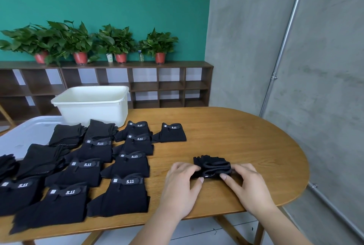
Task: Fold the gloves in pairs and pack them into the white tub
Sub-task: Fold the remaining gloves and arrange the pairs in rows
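Currently the left hand [183, 181] and the right hand [245, 181] are pinching opposite ends of a folded pair of black fabric gloves [213, 167] lying on the oval wooden table [246, 136]. The white plastic tub [92, 104] is standing well apart at eleven o'clock. Judged risk: the bundle is sitting thick and loosely rolled, so it is liable to spring open if either grip slackens in transit.

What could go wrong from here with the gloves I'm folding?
1. The bundle is held only at its ends by the left hand and right hand, and its folds look loose, so it may spring open once released.
2. The tub stands at the far left of the table, beyond the rows of gloves. Carrying the bundle over them could knock them askew or drop it.
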Demonstrator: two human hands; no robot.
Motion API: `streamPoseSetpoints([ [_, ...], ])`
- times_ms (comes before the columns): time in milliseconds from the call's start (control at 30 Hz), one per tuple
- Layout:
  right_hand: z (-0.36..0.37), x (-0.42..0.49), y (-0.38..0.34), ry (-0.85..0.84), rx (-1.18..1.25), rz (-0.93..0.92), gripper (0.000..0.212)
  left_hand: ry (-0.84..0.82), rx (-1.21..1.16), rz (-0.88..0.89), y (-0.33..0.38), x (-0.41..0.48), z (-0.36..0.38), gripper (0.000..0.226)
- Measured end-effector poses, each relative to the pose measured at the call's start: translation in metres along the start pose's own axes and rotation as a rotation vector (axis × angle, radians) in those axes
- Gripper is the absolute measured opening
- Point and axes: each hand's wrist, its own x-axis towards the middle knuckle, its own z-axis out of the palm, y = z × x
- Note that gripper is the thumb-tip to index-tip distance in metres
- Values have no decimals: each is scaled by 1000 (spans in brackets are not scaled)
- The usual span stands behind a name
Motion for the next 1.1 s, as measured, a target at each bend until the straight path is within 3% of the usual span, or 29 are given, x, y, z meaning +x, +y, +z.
streamPoseSetpoints([
  [100,0,0,1,-29,-17,8,22,10,-20,-25,2,-1,-2,33],
  [233,-2,2,-1,-11,109,103,3,-11,-54,-114,3,-2,-2,30],
  [500,-5,8,-5,-114,273,191,24,-41,-86,-208,1,0,1,23],
  [700,5,13,-9,-38,107,234,31,40,-40,-203,5,0,2,26],
  [867,13,6,-5,141,-115,36,31,36,90,-30,3,1,5,20],
  [1000,20,5,4,135,-240,-112,33,50,177,-6,-3,2,12,21],
  [1100,23,7,4,95,-385,-24,30,52,224,-11,1,2,11,38],
])
